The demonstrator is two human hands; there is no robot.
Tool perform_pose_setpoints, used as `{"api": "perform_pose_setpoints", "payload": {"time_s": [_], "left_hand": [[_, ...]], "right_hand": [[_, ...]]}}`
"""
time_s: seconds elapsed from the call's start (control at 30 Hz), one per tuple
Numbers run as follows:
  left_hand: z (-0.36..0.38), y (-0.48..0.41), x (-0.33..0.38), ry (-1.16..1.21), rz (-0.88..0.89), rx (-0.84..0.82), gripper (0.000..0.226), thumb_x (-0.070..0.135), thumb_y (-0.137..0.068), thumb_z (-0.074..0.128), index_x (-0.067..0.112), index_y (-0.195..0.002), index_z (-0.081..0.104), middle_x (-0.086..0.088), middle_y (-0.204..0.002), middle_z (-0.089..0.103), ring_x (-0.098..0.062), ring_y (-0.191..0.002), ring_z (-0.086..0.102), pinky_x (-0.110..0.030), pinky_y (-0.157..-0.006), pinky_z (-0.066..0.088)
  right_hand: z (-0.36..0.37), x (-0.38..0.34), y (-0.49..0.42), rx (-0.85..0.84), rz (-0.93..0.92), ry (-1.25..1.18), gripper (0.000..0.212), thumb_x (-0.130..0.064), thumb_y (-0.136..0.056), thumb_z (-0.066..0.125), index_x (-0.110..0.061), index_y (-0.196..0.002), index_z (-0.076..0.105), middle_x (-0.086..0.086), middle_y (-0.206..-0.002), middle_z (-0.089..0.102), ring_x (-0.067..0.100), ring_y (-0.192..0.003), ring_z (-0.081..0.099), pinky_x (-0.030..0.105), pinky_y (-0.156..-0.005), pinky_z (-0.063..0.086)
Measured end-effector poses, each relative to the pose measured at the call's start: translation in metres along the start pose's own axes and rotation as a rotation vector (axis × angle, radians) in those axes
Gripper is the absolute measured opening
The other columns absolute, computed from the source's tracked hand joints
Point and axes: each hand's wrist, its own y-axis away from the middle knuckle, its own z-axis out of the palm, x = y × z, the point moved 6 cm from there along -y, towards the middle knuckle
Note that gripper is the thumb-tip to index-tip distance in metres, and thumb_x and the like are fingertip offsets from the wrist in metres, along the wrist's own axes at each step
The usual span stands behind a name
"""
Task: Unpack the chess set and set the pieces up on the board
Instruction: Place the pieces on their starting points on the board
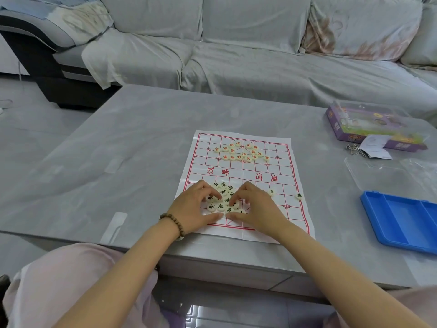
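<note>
Unpacking looks done: tray (399, 223) at 3 o'clock of the board (280, 177) sits empty, and all the pieces I can see are on the board. Step in hand is sorting and placing black. Board lies flat on the worktop (118, 150), its near edge by the worktop's near edge. Red pile (241, 152) is bunched loose at the board's 12 o'clock end, not on points yet. Black pile (223, 197) sits at the 6 o'clock end, between both hands. Two black pieces are already out on the pawn row toward 4 o'clock, one (272, 192) near the right hand, one (299, 196) at the right edge line, well apart from the pile. Left hand (192, 208) and right hand (259, 208) are knuckles-up over the pile, fingers bent, tips down among the pieces, thumbs nearly meeting at the 6 o'clock side. Grip: cannot tell whether either hand pinches a piece or only touches. Next move, my read: pick one piece out of the clump without dragging its neighbours, read its face, and set it on its line crossing. The rest of the pawn row toward 9 o'clock is the likely target. Box (369, 129) and keys (353, 149) at 2 o'clock are out of the way.
</note>
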Motion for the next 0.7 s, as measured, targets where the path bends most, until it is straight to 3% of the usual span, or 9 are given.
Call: {"api": "perform_pose_setpoints", "payload": {"time_s": [0.13, 0.23, 0.37, 0.53, 0.7], "left_hand": [[-0.002, 0.002, -0.002, 0.016, -0.013, -0.011, 0.037, 0.046, -0.077, 0.068, 0.034, -0.109, 0.055, 0.017, -0.109, 0.043, -0.003, -0.095, 0.046, -0.017, -0.080, 0.041], [0.000, 0.001, 0.008, -0.009, 0.026, 0.016, 0.036, 0.046, -0.078, 0.067, 0.033, -0.110, 0.057, 0.018, -0.107, 0.043, 0.000, -0.098, 0.043, -0.016, -0.086, 0.039], [0.015, -0.006, 0.036, -0.043, 0.122, 0.026, 0.036, 0.047, -0.079, 0.065, 0.030, -0.110, 0.060, 0.015, -0.108, 0.048, -0.002, -0.101, 0.041, -0.021, -0.093, 0.038], [0.054, -0.014, 0.082, -0.070, 0.264, -0.036, 0.040, 0.049, -0.084, 0.057, 0.032, -0.120, 0.055, 0.012, -0.125, 0.050, -0.004, -0.117, 0.039, -0.015, -0.098, 0.025], [0.094, -0.023, 0.113, -0.123, 0.294, -0.181, 0.053, 0.051, -0.090, 0.046, 0.031, -0.138, 0.037, 0.012, -0.149, 0.029, -0.007, -0.137, 0.022, -0.024, -0.112, 0.015]], "right_hand": [[-0.005, 0.001, 0.001, -0.016, 0.001, -0.039, 0.021, -0.038, -0.074, 0.075, -0.032, -0.093, 0.067, -0.012, -0.103, 0.049, 0.004, -0.088, 0.047, 0.024, -0.086, 0.039], [-0.027, 0.010, 0.009, 0.024, 0.037, -0.167, 0.017, -0.035, -0.076, 0.073, -0.036, -0.089, 0.063, -0.018, -0.100, 0.054, 0.000, -0.086, 0.051, 0.012, -0.076, 0.038], [-0.058, 0.043, 0.038, 0.058, 0.113, -0.189, 0.017, -0.031, -0.078, 0.072, -0.039, -0.087, 0.060, -0.020, -0.098, 0.059, 0.000, -0.087, 0.055, 0.008, -0.071, 0.039], [-0.073, 0.096, 0.086, 0.070, 0.230, -0.193, 0.019, -0.025, -0.076, 0.075, -0.038, -0.087, 0.064, -0.019, -0.094, 0.062, 0.003, -0.085, 0.056, 0.015, -0.073, 0.041], [-0.074, 0.120, 0.112, 0.087, 0.237, -0.230, 0.019, -0.027, -0.073, 0.077, -0.038, -0.086, 0.067, -0.014, -0.092, 0.064, 0.005, -0.085, 0.057, 0.011, -0.073, 0.041]]}}
